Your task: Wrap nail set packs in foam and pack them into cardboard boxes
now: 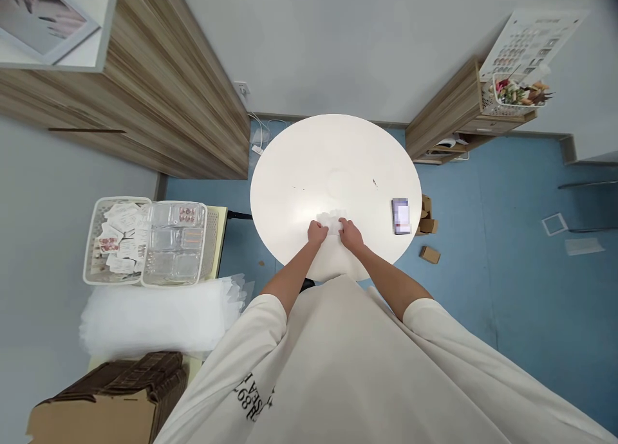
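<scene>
While the table (333,148) is being worked at, a stack of sheets (154,318) is being stored to the left, apparently for easy reach. Cards (124,219) and clear cases (174,238) are being kept apart by two baskets (87,251), presumably against mixing. Near the table's front edge, a film (332,220) is being held close to the body. A pack (400,216) is being kept well to its right, likely out of the way. With fingers curled nearly closed, the film's two sides are being pinched by the left hand (317,231) and the right hand (351,234), seemingly against slipping
</scene>
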`<state>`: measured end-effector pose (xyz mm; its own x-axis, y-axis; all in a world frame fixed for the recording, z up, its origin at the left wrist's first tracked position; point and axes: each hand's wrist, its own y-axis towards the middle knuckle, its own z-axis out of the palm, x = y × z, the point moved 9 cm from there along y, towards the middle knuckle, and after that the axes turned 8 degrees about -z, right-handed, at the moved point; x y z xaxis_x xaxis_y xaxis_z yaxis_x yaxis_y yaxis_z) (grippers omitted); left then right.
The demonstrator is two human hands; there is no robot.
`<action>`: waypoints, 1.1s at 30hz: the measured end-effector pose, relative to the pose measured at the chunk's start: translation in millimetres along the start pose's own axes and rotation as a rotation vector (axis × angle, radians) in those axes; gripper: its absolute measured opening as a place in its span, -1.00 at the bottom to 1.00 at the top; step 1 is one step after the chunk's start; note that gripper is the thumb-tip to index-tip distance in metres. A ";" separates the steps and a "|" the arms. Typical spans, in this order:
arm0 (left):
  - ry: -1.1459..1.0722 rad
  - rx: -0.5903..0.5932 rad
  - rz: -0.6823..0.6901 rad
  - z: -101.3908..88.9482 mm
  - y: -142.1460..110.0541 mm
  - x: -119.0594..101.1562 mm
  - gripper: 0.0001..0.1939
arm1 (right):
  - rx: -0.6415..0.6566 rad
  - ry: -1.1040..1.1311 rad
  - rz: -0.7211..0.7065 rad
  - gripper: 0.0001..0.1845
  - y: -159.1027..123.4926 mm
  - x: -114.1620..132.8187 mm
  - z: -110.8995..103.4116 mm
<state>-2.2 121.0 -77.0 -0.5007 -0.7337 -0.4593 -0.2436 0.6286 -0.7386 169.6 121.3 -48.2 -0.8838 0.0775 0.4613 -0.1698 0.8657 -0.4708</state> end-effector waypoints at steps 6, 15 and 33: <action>-0.146 0.097 0.007 21.0 -5.0 -21.4 -0.62 | -0.002 0.041 -0.012 -0.51 2.0 -4.1 -0.8; -0.003 0.108 0.072 41.1 -10.4 -44.5 -0.68 | -0.091 0.095 -0.001 -0.48 3.8 -18.2 0.7; 0.175 0.122 0.198 47.2 -26.4 -52.8 -0.46 | -0.179 0.690 0.336 -0.63 -1.1 -48.3 -0.3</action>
<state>69.9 131.0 -56.5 -0.6668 -0.5372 -0.5165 -0.0305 0.7122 -0.7014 212.6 116.7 -69.8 -0.3956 0.5875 0.7059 0.1826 0.8036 -0.5664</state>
